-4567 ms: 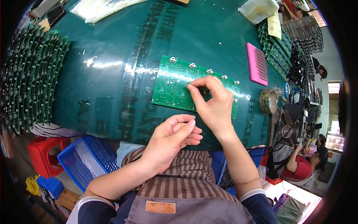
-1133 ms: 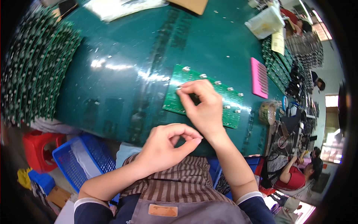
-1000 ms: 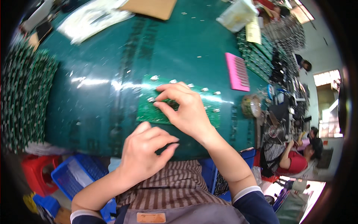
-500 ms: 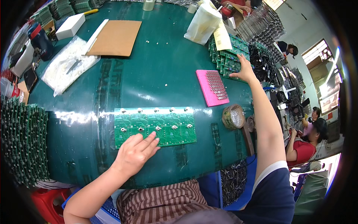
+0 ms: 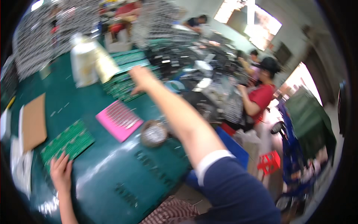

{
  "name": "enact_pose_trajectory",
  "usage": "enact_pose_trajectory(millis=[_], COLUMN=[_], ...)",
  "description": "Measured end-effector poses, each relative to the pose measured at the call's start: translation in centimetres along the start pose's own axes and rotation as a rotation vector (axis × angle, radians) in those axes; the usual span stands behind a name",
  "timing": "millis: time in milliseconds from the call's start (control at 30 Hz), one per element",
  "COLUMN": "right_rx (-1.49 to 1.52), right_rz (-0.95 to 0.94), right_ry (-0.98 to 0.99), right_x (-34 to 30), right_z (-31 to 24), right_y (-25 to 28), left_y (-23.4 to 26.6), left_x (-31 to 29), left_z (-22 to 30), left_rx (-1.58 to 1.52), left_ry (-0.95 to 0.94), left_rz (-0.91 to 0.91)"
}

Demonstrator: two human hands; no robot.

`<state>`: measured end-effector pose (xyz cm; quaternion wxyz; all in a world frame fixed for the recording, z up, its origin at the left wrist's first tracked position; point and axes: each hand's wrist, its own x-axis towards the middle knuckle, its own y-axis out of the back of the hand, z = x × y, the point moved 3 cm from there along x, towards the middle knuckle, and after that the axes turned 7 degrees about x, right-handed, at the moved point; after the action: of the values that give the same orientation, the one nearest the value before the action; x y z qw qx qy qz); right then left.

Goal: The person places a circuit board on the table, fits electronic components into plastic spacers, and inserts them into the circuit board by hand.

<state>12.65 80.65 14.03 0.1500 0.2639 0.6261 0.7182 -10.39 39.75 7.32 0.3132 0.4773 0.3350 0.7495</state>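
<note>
A green circuit board (image 5: 76,140) lies flat on the table at left. My left hand (image 5: 62,173) is at its near edge, fingers stretched out and apart, with the fingertips at the board. Farther off, my right hand (image 5: 143,79) reaches to a stack of green circuit boards (image 5: 121,84). Its thumb stands apart from the fingers at the stack's right side; the fingertips are smeared by motion, so contact is hard to make out. Between the two hands sits a pink foam block (image 5: 118,128) with rows of small metal parts standing in it.
A tape roll (image 5: 153,133) stands beside the pink block. A white plastic-wrapped bundle (image 5: 82,63) and a yellowish paper (image 5: 104,65) are by the stack. Brown cardboard (image 5: 34,123) lies far left. Dark parts pile up beyond my right arm; a person in red (image 5: 260,99) sits at right.
The view has swung to the right and blurred. My right hand remains at the stack of boards, and my left hand remains by the single board.
</note>
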Motion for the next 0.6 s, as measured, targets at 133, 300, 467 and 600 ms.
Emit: enact_pose_trajectory(millis=[133,300,467,600], right_rx=[0.024,0.098,0.031,-0.040], right_rz=[-0.031,-0.038,0.116,0.410], right_ry=[0.036,0.144,0.256,0.431], right_x=[0.5,-2.9,-5.5,-11.4], right_z=[-1.1,2.2,-4.0,-15.8], right_y=[1.0,2.9,7.3,11.7], left_y=[-1.2,-2.4,0.6,1.6], left_x=[0.1,1.2,0.7,-0.7], left_z=[-2.5,-1.0,-0.1,-2.8], left_rx=[0.091,0.092,0.036,-0.438], left_ry=[-0.116,-0.177,-0.026,0.391], left_rz=[-0.011,-0.046,-0.052,-0.031])
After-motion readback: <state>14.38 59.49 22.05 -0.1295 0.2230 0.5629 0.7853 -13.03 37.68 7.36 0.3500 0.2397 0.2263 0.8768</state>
